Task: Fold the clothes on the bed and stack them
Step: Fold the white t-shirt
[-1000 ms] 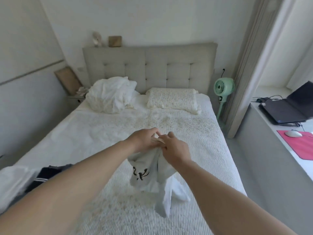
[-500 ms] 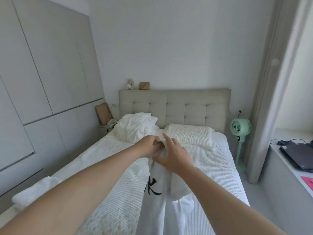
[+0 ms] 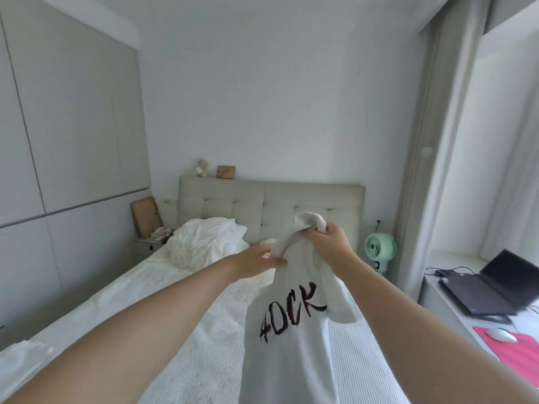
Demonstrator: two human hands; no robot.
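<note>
A white T-shirt (image 3: 291, 339) with dark lettering hangs in the air over the bed (image 3: 204, 345). My right hand (image 3: 329, 243) grips its bunched top edge, raised in front of the headboard. My left hand (image 3: 258, 262) is lower and to the left, pinching the shirt's edge between thumb and fingers. The shirt's lower part runs out of the frame at the bottom. A bit of white cloth (image 3: 17, 357) lies at the bed's near left edge.
A crumpled white duvet (image 3: 204, 243) lies at the head of the bed, below the padded headboard (image 3: 271, 199). A green fan (image 3: 380, 252) stands right of the bed. On the desk at right are a laptop (image 3: 493, 287), a mouse (image 3: 501, 335) and a pink mat (image 3: 519, 351).
Both hands have lifted the shirt up off the bed and moved apart, the right one higher. The shirt now hangs open showing its print. My view has tilted upward.
</note>
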